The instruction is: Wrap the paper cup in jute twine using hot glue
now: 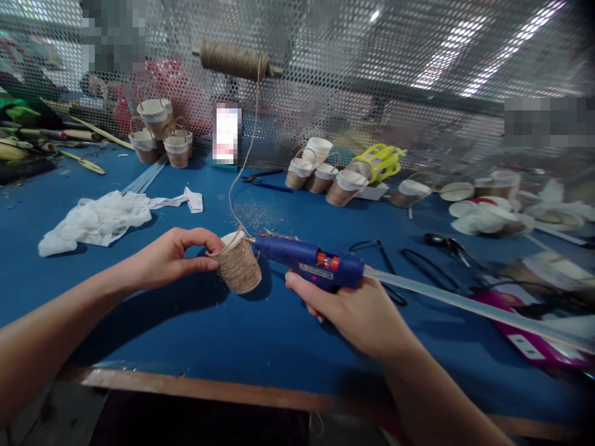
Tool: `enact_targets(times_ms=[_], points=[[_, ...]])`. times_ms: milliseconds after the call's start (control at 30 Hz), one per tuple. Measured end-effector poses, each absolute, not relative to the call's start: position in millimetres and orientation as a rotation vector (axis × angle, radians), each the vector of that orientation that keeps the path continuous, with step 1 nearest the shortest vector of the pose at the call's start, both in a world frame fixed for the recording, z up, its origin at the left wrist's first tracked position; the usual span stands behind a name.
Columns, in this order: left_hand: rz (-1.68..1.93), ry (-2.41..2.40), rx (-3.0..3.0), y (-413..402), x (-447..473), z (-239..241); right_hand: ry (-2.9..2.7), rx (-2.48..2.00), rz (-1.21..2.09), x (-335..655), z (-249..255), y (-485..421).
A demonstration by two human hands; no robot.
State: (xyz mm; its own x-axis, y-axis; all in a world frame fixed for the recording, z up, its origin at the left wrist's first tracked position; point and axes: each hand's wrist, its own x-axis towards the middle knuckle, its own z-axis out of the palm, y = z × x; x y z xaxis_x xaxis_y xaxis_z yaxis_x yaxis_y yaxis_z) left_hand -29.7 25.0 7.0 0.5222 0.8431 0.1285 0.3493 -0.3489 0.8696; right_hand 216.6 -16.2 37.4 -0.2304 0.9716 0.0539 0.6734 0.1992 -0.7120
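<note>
My left hand (188, 254) pinches the rim of a small twine-wrapped cup (240, 269), which tilts above the blue table (176, 341). In my right hand (344, 303) is a blue hot glue gun (297, 255), its nozzle at the cup's upper right rim. A long clear glue stick (441, 294) runs out of the gun's back. From the cup's rim a strand of twine (251, 142) leads up to a twine spool (235, 60) on a rod. Whether the nozzle touches the cup I cannot tell.
Finished-looking small baskets (178, 148) stand at the back left, more baskets (346, 186) at the back right. White lace fabric (97, 217) lies left. Pliers (267, 181) lie behind the cup. A magenta power strip (520, 328) and black cables (427, 269) are on the right.
</note>
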Motion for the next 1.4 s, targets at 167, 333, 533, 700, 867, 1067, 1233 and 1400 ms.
enact_targets(times_ms=[167,333,533,700,867,1067,1233,1400], points=[[0.720,0.977,1.931,25.3,-29.9,8.0,-1.969,-1.530,0.820,215.5,39.3,-17.6],[0.725,0.977,1.932,25.5,-30.1,7.7,-1.961,-1.552,0.826,215.8,39.8,-18.4],[0.711,0.967,1.953,25.6,-30.1,6.7,-1.997,-1.505,0.795,214.4,40.5,-20.2],[0.710,0.983,1.942,26.0,-30.2,5.8,-2.001,-1.500,0.751,215.1,36.5,-19.1],[0.710,0.989,1.929,25.9,-29.6,6.3,-2.002,-1.451,0.790,216.7,32.4,-17.6],[0.721,0.983,1.931,26.3,-28.8,4.7,-1.963,-1.477,0.829,214.4,36.6,-20.0],[0.752,0.990,1.905,26.1,-29.2,4.1,-1.847,-1.471,1.017,221.3,39.6,-10.5],[0.782,0.985,1.951,26.2,-29.9,6.8,-1.571,-1.341,1.329,233.9,42.6,6.4]])
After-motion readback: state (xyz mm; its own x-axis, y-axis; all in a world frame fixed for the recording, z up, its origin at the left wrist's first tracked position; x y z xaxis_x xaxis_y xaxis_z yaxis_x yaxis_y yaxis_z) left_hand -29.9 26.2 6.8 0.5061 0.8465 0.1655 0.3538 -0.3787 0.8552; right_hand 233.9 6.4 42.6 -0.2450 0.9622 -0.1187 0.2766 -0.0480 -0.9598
